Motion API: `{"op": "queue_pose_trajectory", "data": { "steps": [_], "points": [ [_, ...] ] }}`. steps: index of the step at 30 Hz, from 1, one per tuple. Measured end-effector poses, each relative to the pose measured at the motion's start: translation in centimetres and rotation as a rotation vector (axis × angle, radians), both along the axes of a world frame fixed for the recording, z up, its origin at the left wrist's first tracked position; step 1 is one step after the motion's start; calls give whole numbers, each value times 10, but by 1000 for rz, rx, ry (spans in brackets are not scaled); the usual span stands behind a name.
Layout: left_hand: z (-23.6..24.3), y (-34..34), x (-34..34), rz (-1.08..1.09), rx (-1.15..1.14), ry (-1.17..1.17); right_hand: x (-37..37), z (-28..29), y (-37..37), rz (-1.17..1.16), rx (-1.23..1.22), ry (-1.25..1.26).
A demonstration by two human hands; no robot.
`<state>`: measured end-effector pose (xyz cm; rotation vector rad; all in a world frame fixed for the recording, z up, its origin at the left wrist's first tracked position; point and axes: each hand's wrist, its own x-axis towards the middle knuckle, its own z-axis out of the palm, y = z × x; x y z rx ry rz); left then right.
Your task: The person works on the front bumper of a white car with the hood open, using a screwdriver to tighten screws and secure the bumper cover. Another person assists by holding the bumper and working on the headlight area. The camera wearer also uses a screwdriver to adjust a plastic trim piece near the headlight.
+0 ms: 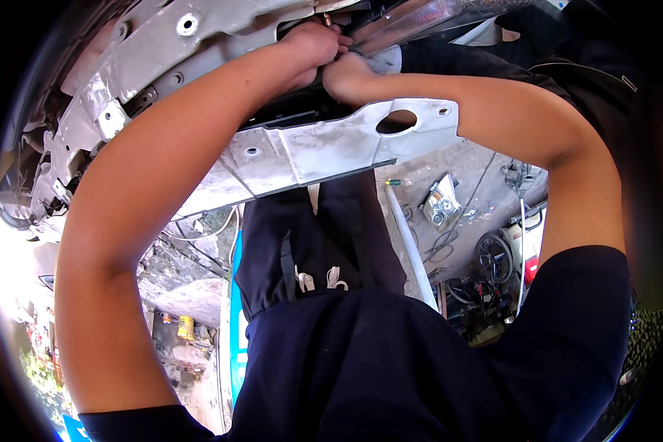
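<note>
My left hand reaches up into the gap beside the grey metal car frame, its fingers curled by a small copper-coloured fitting; what they grip is unclear. My right hand is bent inward just below it, close to a clear plastic lens and a light grey piece; its fingertips are hidden. A dirty white panel with an oval hole runs under both hands, between my forearms.
On the ground below lie a loose headlamp, cables and a long pale tube. A wheeled vehicle stands at the right. A yellow container and a blue object are at the lower left.
</note>
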<state>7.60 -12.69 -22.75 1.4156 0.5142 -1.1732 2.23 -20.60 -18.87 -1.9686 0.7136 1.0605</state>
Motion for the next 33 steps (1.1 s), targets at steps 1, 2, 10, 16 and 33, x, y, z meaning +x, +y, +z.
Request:
{"op": "queue_pose_trajectory", "data": {
  "steps": [1, 2, 10, 16, 33],
  "points": [
    [0, -1, 0, 20, -13, 12, 0, 3, 1, -34, -9, -36],
    [0, -1, 0, 42, -26, 25, -2, 6, 3, -67, -18, -71],
    [28, -3, -4, 118, 0, -32, -13, -10, 0, -229, -25, -39],
    [42, -3, 5, 70, 47, 60, -6, -25, -8, -341, 167, 164],
    [47, -8, 1, 91, 61, 37, 3, 6, -32, -254, 379, 300]
  ]
}}
